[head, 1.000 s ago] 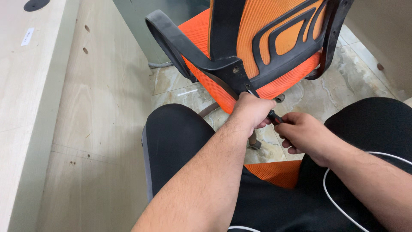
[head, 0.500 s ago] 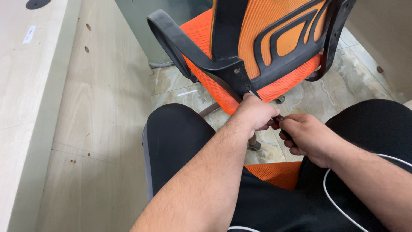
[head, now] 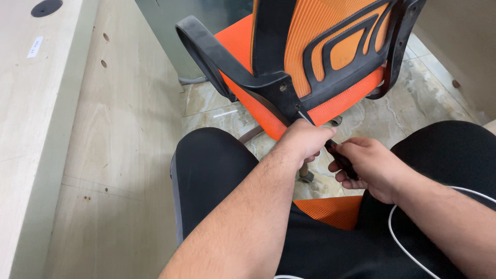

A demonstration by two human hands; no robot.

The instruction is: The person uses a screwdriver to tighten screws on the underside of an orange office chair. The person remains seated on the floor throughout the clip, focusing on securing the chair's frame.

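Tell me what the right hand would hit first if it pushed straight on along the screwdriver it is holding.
Most likely the left hand, which is wrapped around the screwdriver shaft just ahead of the right hand. Beyond it is the chair's black frame; depth is hard to judge.

Small white rect. label on pale desk top — far left (text too small).
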